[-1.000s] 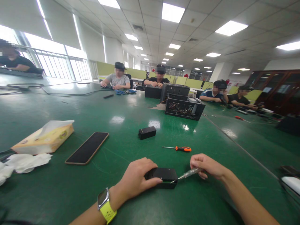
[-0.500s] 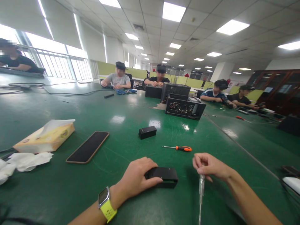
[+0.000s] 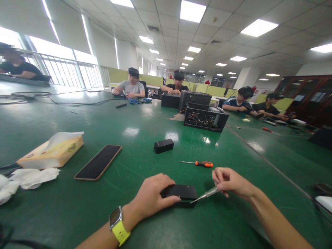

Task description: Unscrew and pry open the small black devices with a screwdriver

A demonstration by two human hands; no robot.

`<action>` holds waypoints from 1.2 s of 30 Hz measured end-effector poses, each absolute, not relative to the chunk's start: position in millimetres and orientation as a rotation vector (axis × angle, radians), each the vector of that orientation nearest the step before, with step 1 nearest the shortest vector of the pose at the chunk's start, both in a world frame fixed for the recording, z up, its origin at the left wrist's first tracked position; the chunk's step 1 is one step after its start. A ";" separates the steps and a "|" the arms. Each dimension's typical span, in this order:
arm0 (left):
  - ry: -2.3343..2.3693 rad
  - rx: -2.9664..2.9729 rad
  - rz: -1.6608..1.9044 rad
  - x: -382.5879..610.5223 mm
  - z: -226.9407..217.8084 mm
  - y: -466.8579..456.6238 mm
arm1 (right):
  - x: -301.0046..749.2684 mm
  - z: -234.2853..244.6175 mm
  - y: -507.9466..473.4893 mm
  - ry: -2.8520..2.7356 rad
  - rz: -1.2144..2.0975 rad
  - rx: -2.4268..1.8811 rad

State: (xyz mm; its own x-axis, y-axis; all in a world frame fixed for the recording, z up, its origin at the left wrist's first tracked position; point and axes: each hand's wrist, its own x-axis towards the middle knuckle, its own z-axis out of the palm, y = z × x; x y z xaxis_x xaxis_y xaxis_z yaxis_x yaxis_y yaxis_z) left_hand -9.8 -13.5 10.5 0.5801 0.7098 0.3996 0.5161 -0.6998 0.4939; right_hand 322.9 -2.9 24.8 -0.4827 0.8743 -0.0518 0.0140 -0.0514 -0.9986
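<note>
My left hand [image 3: 157, 193] is closed around the left end of a black box-shaped block [image 3: 185, 192] lying on the green table. In the fingers of my right hand [image 3: 228, 181] is a screwdriver with a clear handle [image 3: 211, 192]. Its thin shaft slants down to the left, and the tip is at the block's near right edge; whether it touches I cannot tell. Beyond my hands lie an orange-and-black screwdriver [image 3: 203, 164] and a second black block [image 3: 164, 146].
A phone [image 3: 98, 162], a tissue pack [image 3: 53, 150] and crumpled tissues [image 3: 35, 177] lie on the left. Black computer cases [image 3: 206, 117] stand farther back. Several people sit round the table, and another red screwdriver [image 3: 268, 130] lies to the right.
The clear-handled screwdriver has swung from pointing down towards me to pointing left at the block. My left hand and the block have stayed in place.
</note>
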 end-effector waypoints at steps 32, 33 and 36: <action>0.958 2.402 0.912 -9.8 10.5 -14.5 | 283.8 26.3 -36.7 -2.259 1.502 -1.435; 0.950 2.394 0.918 -9.7 11.0 -14.8 | 283.3 23.5 -37.3 -2.286 1.435 -1.397; 0.921 2.385 0.923 -9.1 11.3 -15.1 | 282.5 16.7 -38.2 -2.372 1.234 -1.324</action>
State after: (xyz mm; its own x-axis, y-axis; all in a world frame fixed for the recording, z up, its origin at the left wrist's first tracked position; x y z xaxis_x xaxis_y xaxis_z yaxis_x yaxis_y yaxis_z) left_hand -9.1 -15.1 11.3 0.5604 0.7075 0.4305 0.4287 -0.6926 0.5802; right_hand 282.5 -38.2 16.7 -0.5960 0.7664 -0.2397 0.6361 0.2685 -0.7234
